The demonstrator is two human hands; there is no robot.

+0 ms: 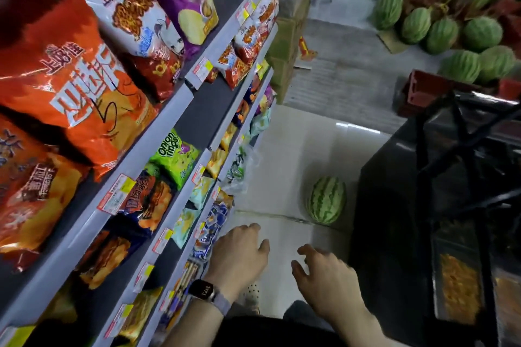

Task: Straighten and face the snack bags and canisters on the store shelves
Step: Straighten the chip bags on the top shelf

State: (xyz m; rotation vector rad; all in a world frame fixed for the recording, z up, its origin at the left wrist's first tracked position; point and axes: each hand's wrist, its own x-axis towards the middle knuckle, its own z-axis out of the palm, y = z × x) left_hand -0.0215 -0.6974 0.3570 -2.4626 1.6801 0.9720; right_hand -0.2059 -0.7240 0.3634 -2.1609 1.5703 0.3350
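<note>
I look down along tiered store shelves (180, 110) that fill my left side, their grey front rails carrying pink and yellow price tags (117, 193). Snack bags lie on every tier: a large orange bag (70, 79) tilted on the top tier, a green onion rings bag (174, 155) one tier lower, and blue-and-white bags (215, 220) at the edge of a low tier. My left hand (239, 253), with a watch (203, 291) on its wrist, is just beside those blue-and-white bags, back towards me; its fingertips are hidden, so I cannot tell whether it grips anything. My right hand (324, 270) hangs over the aisle, fingers spread and loosely curled, holding nothing. The floor (296, 149) is pale glossy tile. A single watermelon (326, 200) sits on it just ahead of my hands, near a tall black stand (394, 205) that walls off the right. Farther ahead, cardboard boxes (284, 45) stand at the shelf end, and a pile of watermelons (439, 8) lies beyond a red crate (423, 93). The aisle between shelves and stand is narrow.
</note>
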